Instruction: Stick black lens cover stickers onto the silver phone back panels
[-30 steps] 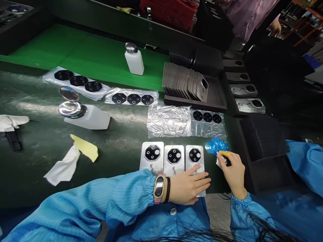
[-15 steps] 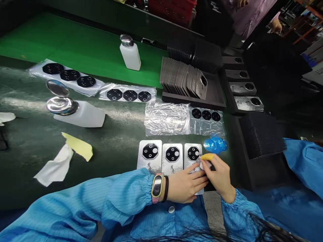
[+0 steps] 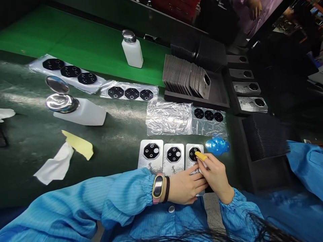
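Three silver phone-back-shaped plates lie in a row before me: a left plate (image 3: 154, 162), a middle plate (image 3: 179, 164) and a right plate (image 3: 190, 164). Each has a black octagonal camera panel with ring marks. My left hand (image 3: 184, 186) lies with extended fingers across the lower part of the right plate. Just above those fingers, my right hand (image 3: 214, 173) is pinched around what looks like a small white cloth, mostly hidden. A yellow finger cot (image 3: 201, 156) covers its index finger, which touches the right plate's black panel.
A crumpled blue film (image 3: 217, 145) lies right of the plates. Behind are clear plastic sheets (image 3: 169, 117) and bagged black panels (image 3: 131, 93). An open-lidded bottle (image 3: 83, 112) and white cloth (image 3: 57, 164) lie left. A tray (image 3: 196, 99) of plates stands behind; another person's hand (image 3: 254, 9) shows beyond.
My right hand has moved left and slightly up, its yellow-capped finger now on the right plate's black panel. My left hand stays on the plate. The view has shifted slightly.
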Available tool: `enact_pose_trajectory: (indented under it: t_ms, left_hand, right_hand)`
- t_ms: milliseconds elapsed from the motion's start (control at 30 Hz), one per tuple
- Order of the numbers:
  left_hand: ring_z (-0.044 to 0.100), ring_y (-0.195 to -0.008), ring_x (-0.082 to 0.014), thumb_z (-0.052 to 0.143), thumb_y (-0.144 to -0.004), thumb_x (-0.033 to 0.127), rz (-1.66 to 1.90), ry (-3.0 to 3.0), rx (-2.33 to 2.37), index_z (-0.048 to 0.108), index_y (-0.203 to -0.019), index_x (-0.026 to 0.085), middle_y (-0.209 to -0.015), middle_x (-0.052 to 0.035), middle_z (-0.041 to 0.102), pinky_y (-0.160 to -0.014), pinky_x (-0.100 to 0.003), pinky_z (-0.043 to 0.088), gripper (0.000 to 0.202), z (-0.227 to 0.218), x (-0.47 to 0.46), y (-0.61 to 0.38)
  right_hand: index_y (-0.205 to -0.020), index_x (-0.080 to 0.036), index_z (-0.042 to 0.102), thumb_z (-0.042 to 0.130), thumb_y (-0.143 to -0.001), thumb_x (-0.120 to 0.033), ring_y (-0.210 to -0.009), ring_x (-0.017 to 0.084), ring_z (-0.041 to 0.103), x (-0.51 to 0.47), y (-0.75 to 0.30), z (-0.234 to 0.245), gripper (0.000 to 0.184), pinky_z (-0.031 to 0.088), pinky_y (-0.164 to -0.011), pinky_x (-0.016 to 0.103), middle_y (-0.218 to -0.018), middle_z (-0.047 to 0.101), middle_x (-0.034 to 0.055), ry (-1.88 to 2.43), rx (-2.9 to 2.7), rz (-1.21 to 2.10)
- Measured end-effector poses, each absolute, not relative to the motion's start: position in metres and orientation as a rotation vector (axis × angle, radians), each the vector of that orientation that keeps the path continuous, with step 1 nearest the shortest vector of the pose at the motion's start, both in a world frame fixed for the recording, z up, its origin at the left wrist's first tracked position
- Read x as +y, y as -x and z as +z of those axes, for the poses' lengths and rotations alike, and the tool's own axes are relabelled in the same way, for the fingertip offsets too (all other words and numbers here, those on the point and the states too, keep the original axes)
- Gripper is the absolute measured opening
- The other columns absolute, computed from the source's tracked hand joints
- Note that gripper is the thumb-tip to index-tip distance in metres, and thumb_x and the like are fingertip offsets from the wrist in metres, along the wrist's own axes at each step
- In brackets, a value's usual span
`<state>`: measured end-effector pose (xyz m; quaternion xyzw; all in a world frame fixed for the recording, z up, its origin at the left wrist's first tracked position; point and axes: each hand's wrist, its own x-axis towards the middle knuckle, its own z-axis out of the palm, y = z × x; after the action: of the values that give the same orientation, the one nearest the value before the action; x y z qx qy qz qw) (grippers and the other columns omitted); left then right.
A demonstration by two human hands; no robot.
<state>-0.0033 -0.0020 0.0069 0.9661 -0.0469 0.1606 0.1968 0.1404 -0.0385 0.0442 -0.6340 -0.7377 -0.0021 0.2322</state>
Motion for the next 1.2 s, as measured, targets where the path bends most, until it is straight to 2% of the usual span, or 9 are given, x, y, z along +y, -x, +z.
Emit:
enact_pose_trajectory:
  t_ms: [167, 367, 600, 700, 867, 1033, 1200]
  left_hand:
    - [0.058, -0.106, -0.0277, 0.058, -0.083, 0.030, 0.468, -2.716, -0.125, 0.059, -0.120, 0.005, -0.108, -0.0132, 0.069, -0.113, -0.047, 0.030, 0.045, 0.008, 0.000, 0.005]
    - [0.060, -0.104, -0.0260, 0.057, -0.085, 0.032, 0.428, -2.727, -0.160, 0.058, -0.119, 0.006, -0.106, -0.0127, 0.069, -0.110, -0.046, 0.032, 0.042, 0.007, 0.001, 0.004]
    - [0.063, -0.093, -0.0249, 0.069, -0.075, 0.029, 0.530, -2.707, -0.047, 0.065, -0.105, 0.010, -0.098, -0.0087, 0.072, -0.107, -0.045, 0.037, 0.036, 0.003, -0.008, 0.003]
    - [0.064, -0.090, -0.0246, 0.068, -0.076, 0.030, 0.621, -2.695, -0.073, 0.065, -0.104, 0.009, -0.093, -0.0089, 0.072, -0.105, -0.045, 0.039, 0.036, 0.002, -0.007, 0.003]
    - [0.064, -0.094, -0.0248, 0.067, -0.075, 0.028, 0.682, -2.664, -0.064, 0.064, -0.108, 0.006, -0.097, -0.0105, 0.071, -0.102, -0.043, 0.042, 0.040, 0.001, -0.007, 0.003]
    - [0.064, -0.097, -0.0255, 0.070, -0.069, 0.025, 0.720, -2.650, 0.029, 0.066, -0.107, 0.009, -0.100, -0.0094, 0.072, -0.102, -0.039, 0.044, 0.042, 0.002, -0.013, 0.002]
    - [0.063, -0.096, -0.0264, 0.075, -0.066, 0.028, 0.653, -2.683, 0.017, 0.066, -0.109, 0.008, -0.102, -0.0105, 0.072, -0.102, -0.041, 0.045, 0.048, 0.004, -0.012, 0.002]
  right_hand:
    - [-0.088, -0.020, 0.064, 0.046, -0.094, -0.021, -0.070, 0.014, 0.068, -0.042, -0.142, 0.044, 0.018, 0.056, -0.063, 0.023, -0.078, 0.070, 0.0031, 1.746, -1.954, 0.073]
    - [-0.081, -0.019, 0.061, 0.046, -0.094, -0.019, -0.068, 0.014, 0.066, -0.042, -0.139, 0.044, 0.020, 0.056, -0.063, 0.023, -0.076, 0.068, 0.0031, 1.743, -1.956, 0.121]
    - [-0.080, -0.017, 0.059, 0.043, -0.093, -0.012, -0.066, 0.015, 0.062, -0.038, -0.135, 0.044, 0.021, 0.053, -0.061, 0.024, -0.071, 0.065, 0.0038, 1.680, -2.097, -0.051]
    - [-0.078, -0.017, 0.059, 0.042, -0.092, -0.010, -0.065, 0.016, 0.059, -0.036, -0.136, 0.044, 0.023, 0.051, -0.059, 0.025, -0.069, 0.063, 0.0040, 1.681, -2.169, -0.109]
    - [-0.073, -0.018, 0.056, 0.042, -0.090, -0.007, -0.065, 0.016, 0.056, -0.031, -0.139, 0.047, 0.024, 0.049, -0.060, 0.025, -0.068, 0.060, 0.0033, 1.686, -2.272, -0.083]
    - [-0.066, -0.019, 0.054, 0.044, -0.084, -0.003, -0.062, 0.016, 0.054, -0.024, -0.141, 0.052, 0.026, 0.045, -0.057, 0.026, -0.064, 0.057, 0.0019, 1.685, -2.399, -0.065]
    - [-0.065, -0.018, 0.054, 0.048, -0.080, -0.001, -0.061, 0.016, 0.055, -0.022, -0.139, 0.054, 0.024, 0.044, -0.057, 0.026, -0.063, 0.057, 0.0017, 1.704, -2.443, -0.082]
